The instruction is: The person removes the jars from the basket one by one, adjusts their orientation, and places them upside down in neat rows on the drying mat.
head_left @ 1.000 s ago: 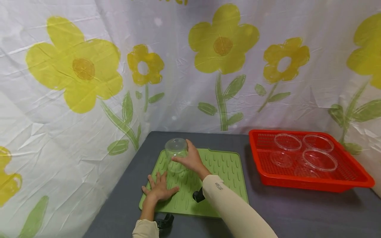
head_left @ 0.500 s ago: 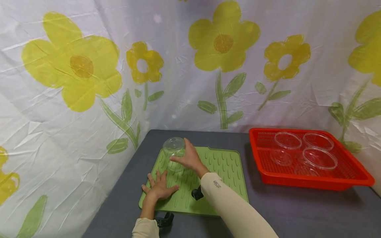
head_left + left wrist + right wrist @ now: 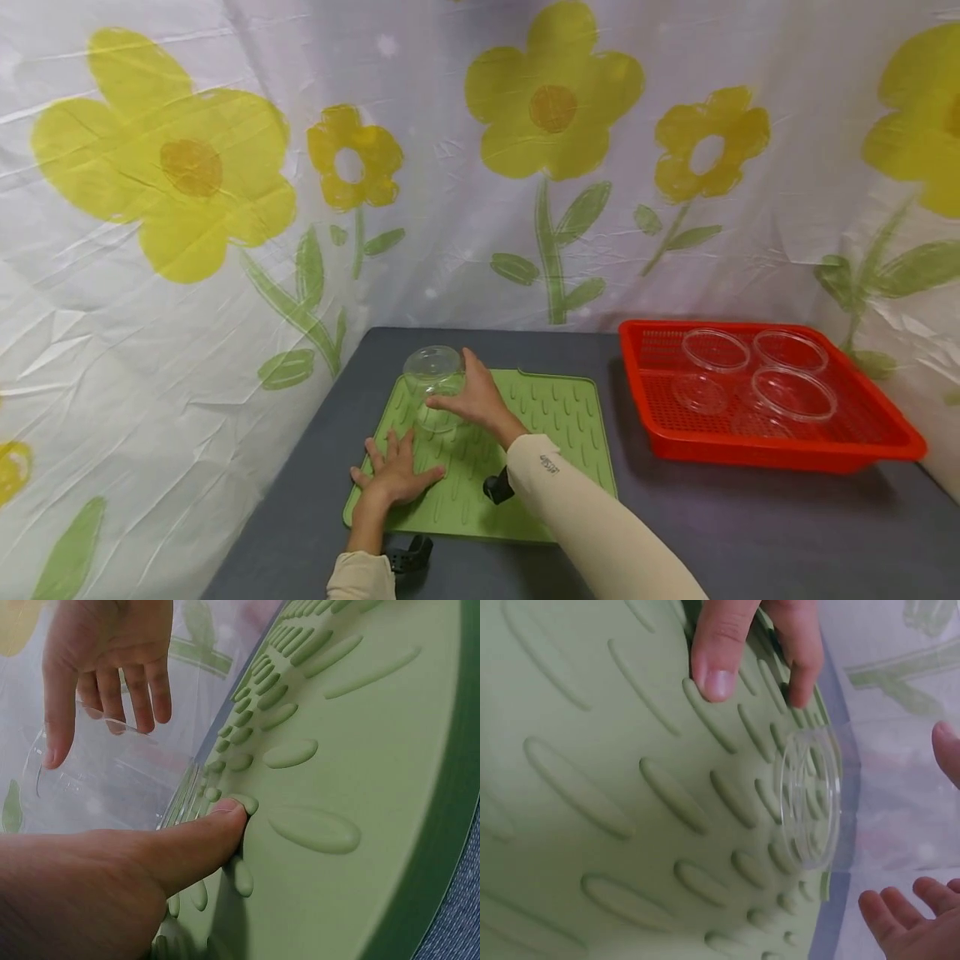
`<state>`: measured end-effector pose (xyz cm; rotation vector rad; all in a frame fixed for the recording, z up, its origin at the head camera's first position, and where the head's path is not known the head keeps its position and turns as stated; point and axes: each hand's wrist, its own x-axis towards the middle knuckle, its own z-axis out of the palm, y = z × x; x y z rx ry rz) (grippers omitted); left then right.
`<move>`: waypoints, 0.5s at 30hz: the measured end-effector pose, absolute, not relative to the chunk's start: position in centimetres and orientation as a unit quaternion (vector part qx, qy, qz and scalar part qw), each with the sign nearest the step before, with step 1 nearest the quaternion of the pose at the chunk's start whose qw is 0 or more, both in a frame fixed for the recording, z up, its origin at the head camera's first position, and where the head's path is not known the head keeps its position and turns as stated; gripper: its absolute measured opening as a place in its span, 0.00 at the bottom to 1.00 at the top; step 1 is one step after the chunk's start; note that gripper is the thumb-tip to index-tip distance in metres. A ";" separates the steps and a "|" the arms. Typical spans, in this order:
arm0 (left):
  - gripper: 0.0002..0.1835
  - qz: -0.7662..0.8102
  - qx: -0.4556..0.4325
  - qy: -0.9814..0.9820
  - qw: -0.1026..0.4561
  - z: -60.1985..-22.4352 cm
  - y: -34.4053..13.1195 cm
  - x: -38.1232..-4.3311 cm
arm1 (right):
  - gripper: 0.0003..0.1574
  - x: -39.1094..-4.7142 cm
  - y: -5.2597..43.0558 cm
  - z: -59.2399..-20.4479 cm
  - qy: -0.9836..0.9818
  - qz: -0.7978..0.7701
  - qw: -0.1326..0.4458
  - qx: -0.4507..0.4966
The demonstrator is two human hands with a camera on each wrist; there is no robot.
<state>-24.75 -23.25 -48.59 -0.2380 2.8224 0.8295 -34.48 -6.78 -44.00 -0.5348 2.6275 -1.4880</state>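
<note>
A clear plastic tub (image 3: 432, 392) stands upright on the far left part of a ridged green mat (image 3: 555, 417); in the right wrist view the base of the tub (image 3: 810, 799) meets the mat. My right hand (image 3: 480, 400) is beside the tub's right side, thumb and fingers spread apart around it. From the left wrist view, the fingers of the right hand (image 3: 112, 652) look straight and loose near the tub's rim. My left hand (image 3: 393, 477) lies with spread fingers on the mat's near left part, its thumb (image 3: 202, 840) touching the ridges.
To the right, a red perforated basket (image 3: 757, 454) holds three clear tubs (image 3: 716, 350). Everything stands on a dark grey table (image 3: 622, 533). A white flowered cloth (image 3: 450, 250) hangs behind and at the left.
The tub has shifted slightly left on the mat. My right hand's fingers have loosened and drawn a little away from it. The left hand stays in place; the head view turned slightly.
</note>
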 end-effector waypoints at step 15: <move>0.56 0.291 -0.071 0.947 0.114 -48.7 -23.4 -25.0 | 0.63 -32.9 -1.1 -42.8 0.873 -0.439 0.015 -0.213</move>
